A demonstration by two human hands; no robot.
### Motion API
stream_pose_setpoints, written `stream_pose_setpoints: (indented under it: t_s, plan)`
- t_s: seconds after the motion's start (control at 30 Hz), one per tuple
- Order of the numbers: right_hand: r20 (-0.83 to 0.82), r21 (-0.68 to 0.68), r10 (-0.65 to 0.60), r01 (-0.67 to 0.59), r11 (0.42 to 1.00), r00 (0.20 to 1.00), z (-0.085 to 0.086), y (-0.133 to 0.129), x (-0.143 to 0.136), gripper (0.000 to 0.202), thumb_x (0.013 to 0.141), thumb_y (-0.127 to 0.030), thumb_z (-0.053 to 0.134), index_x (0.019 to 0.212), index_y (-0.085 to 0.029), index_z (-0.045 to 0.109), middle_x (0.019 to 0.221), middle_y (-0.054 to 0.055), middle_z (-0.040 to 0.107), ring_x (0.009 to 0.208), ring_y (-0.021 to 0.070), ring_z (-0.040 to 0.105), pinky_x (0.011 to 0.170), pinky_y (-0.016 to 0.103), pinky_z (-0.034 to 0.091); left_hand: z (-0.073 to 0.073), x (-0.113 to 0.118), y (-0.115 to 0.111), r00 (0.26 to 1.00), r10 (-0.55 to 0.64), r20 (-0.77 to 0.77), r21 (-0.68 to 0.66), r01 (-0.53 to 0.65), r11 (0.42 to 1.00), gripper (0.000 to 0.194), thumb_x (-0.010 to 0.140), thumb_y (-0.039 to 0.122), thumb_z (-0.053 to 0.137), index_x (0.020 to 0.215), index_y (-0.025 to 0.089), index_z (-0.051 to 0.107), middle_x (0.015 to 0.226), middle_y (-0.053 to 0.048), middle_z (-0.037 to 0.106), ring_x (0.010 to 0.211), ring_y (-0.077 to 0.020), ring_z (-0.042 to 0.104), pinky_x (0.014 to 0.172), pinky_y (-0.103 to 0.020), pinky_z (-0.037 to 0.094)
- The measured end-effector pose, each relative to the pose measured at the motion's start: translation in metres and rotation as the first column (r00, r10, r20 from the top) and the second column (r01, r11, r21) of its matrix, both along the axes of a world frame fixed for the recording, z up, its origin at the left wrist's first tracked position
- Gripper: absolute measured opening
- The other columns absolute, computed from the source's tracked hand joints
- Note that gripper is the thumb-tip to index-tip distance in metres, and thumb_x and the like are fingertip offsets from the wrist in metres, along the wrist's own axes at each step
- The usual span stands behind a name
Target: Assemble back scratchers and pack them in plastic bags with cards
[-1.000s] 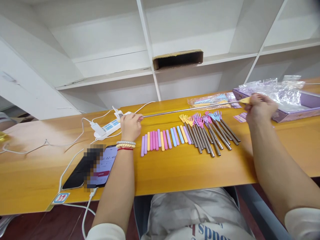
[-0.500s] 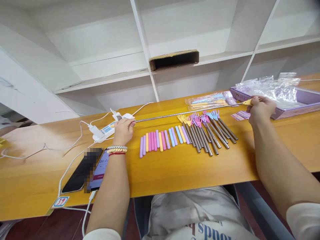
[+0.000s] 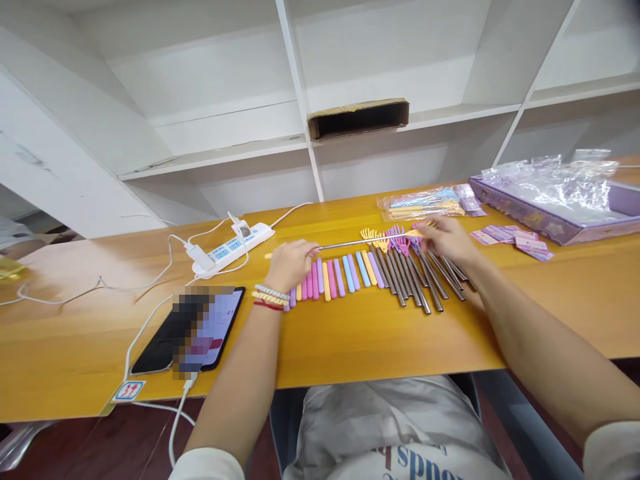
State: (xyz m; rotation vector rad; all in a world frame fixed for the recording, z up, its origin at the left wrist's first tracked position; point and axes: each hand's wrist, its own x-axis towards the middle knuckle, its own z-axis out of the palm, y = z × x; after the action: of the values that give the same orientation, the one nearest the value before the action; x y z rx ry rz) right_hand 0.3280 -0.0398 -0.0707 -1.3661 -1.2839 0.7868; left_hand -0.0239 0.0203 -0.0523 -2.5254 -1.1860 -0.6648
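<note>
Between my hands stretches a telescopic back scratcher, its thin metal rod partly drawn out. My left hand is closed round one end, and a yellow tip sticks out to its left. Pinched in my right hand is the yellow head end, mostly covered by the fingers. Just below the rod lie several back scratcher heads on metal tubes in yellow, purple, pink and blue. To their left, a row of coloured handle sleeves lies side by side, the leftmost ones partly behind my left hand and wrist.
A clear bag of back scratchers lies behind. At the right are a purple box with clear plastic bags and some small printed cards. A white power strip with cables and two phones occupy the left.
My hands have come closer together, the left moving right and the right moving left. The rod between them is much shorter, slid partly in.
</note>
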Motion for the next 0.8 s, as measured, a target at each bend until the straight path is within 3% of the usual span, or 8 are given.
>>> stream_pose_setpoints:
  t_s: [0.07,0.13,0.37,0.57,0.67,0.8]
  plan:
    - [0.091,0.003,0.13,-0.13,0.991,0.987,-0.003,-0.001,-0.03,0.022,0.081,-0.04,0.056,0.077,-0.018,0.053,0.044,-0.002,0.055,0.032,0.0075,0.037,0.035,0.019,0.025,0.0,0.02,-0.013,0.998,-0.038,-0.044,0.021,0.039,0.999,0.024,0.087,0.023,0.043,0.093,0.021,0.067,0.084,-0.005,0.068,0.078,-0.0188,0.061,0.067,-0.031,0.039]
    - [0.121,0.049,0.155,-0.162,0.986,0.98,-0.005,-0.005,-0.051,0.026,0.084,-0.045,0.052,0.078,-0.019,0.05,0.045,-0.003,0.056,0.034,0.0081,0.038,0.038,0.02,0.028,0.0,0.032,-0.023,0.998,-0.033,-0.055,0.049,0.036,0.998,0.024,0.088,0.022,0.042,0.092,0.02,0.066,0.079,-0.005,0.066,0.075,-0.0186,0.06,0.065,-0.031,0.038]
    - [0.058,0.14,0.394,-0.399,0.906,0.917,-0.006,-0.024,-0.089,0.023,0.088,-0.046,0.046,0.092,-0.024,0.045,0.053,-0.004,0.057,0.043,0.0139,0.054,0.045,0.026,0.041,-0.004,0.059,-0.047,0.991,-0.088,-0.103,0.023,0.091,0.996,0.024,0.09,0.027,0.04,0.087,0.02,0.062,0.076,-0.005,0.063,0.067,-0.0174,0.058,0.055,-0.031,0.031]
    - [0.064,0.224,0.259,-0.267,0.937,0.964,-0.005,-0.023,-0.092,0.027,0.086,-0.049,0.048,0.086,-0.023,0.049,0.059,-0.002,0.058,0.041,0.0102,0.05,0.04,0.023,0.036,-0.003,0.068,-0.052,0.995,-0.083,-0.046,0.025,0.085,0.996,0.031,0.093,0.033,0.035,0.085,0.021,0.062,0.076,-0.005,0.063,0.068,-0.0159,0.058,0.058,-0.031,0.033]
    - [0.079,0.221,0.233,-0.245,0.944,0.969,-0.003,-0.019,-0.088,0.027,0.084,-0.048,0.053,0.094,-0.022,0.054,0.062,-0.001,0.059,0.043,0.0101,0.05,0.041,0.023,0.037,-0.002,0.067,-0.047,0.995,-0.093,-0.033,0.037,0.094,0.995,0.031,0.094,0.034,0.035,0.087,0.021,0.062,0.077,-0.005,0.063,0.071,-0.0162,0.058,0.061,-0.031,0.035]
    - [-0.063,0.26,0.154,-0.133,0.956,0.986,0.002,-0.01,-0.075,0.029,0.08,-0.045,0.06,0.096,-0.021,0.054,0.06,-0.001,0.059,0.041,0.0095,0.05,0.04,0.022,0.039,0.0,0.054,-0.033,0.997,-0.071,0.017,0.031,0.071,0.997,0.029,0.093,0.031,0.036,0.091,0.021,0.063,0.08,-0.004,0.063,0.072,-0.0163,0.057,0.065,-0.031,0.035]
